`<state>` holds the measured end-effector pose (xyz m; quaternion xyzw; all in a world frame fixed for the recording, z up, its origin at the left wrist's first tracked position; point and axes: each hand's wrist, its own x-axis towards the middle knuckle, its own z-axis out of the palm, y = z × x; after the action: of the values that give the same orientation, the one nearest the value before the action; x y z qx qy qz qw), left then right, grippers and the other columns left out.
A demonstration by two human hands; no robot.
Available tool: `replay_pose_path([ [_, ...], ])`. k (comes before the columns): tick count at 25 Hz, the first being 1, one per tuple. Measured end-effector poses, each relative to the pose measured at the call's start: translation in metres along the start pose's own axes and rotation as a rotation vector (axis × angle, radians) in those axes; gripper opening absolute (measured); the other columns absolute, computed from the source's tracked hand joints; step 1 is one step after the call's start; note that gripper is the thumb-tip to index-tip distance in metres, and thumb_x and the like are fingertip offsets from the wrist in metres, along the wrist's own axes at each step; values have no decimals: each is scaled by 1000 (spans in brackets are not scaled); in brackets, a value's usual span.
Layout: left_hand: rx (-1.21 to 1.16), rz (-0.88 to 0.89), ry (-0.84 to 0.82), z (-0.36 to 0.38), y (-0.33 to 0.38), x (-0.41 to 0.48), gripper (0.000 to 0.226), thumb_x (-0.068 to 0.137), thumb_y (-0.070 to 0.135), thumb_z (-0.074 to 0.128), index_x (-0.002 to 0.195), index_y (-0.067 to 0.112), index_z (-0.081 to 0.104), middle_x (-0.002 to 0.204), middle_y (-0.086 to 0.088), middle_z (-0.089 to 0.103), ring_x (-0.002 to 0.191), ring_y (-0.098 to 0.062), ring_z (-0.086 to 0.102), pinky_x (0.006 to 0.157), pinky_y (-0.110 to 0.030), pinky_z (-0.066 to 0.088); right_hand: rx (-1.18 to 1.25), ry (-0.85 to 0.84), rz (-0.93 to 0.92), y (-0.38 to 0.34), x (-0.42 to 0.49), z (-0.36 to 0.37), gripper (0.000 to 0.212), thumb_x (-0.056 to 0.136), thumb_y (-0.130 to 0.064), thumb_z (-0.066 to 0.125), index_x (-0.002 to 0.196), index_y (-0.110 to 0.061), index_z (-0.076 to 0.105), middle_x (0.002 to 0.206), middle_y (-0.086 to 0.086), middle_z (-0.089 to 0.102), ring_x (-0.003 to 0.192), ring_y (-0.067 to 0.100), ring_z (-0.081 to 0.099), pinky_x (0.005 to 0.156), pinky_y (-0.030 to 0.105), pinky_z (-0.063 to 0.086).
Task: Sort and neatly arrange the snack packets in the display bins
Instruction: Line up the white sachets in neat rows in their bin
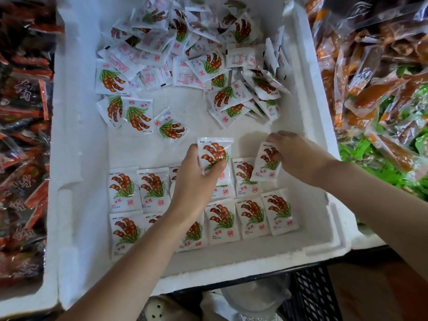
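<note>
Inside a white foam bin, whose thick walls are grainy and chipped at the near rim, small rectangular sachets of glossy white film are held, each with crimped, saw-toothed ends and a print of brown tamarind pods over green leaves. Along the near wall two neat rows are laid flat, printed face up, edge to edge. Their long axes run away from the viewer, with the pods toward the far end and a round red seal toward the near end. Over the farther row, one sachet is gripped by the left hand, with the thumb curled across its printed face and the fingers behind it. Its long axis points away, in line with the rows. A second sachet is pinched at its far corner by the curled fingers of the right hand. It is tilted slightly to the right, and its lower edge overlaps the right end of the farther row. At the far end a loose heap is piled in all directions, some sachets face down so that red print shows. Three stray sachets lie between the heap and the rows. Crinkled red-and-dark wrappers are seen in the bin to the left, and clear orange packs to the right.
</note>
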<state>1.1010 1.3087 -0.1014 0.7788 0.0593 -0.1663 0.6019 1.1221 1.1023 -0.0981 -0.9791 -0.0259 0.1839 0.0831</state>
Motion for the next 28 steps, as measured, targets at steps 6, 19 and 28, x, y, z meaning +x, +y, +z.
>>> replay_pose_path([
  [6,35,-8,-22,3,-5,-3,23,91,18,62,112,14,53,93,8,63,81,0,60,61,-4,44,98,-133,-53,-9,9,-9,10,92,-34,55,88,-25,55,81,0,56,76,24,56,67,32,45],
  [19,72,-7,-86,7,-11,-9,16,92,16,61,106,16,53,89,14,59,71,20,54,61,0,41,14,-163,6,-1,8,9,10,96,-9,42,98,-13,51,84,5,56,67,19,53,52,26,37],
  [28,20,4,64,-34,-21,-11,20,91,19,61,110,17,56,98,12,66,84,7,63,65,-7,47,273,204,-260,-73,32,15,40,94,-18,52,132,-9,43,132,8,46,120,22,46,98,30,39],
])
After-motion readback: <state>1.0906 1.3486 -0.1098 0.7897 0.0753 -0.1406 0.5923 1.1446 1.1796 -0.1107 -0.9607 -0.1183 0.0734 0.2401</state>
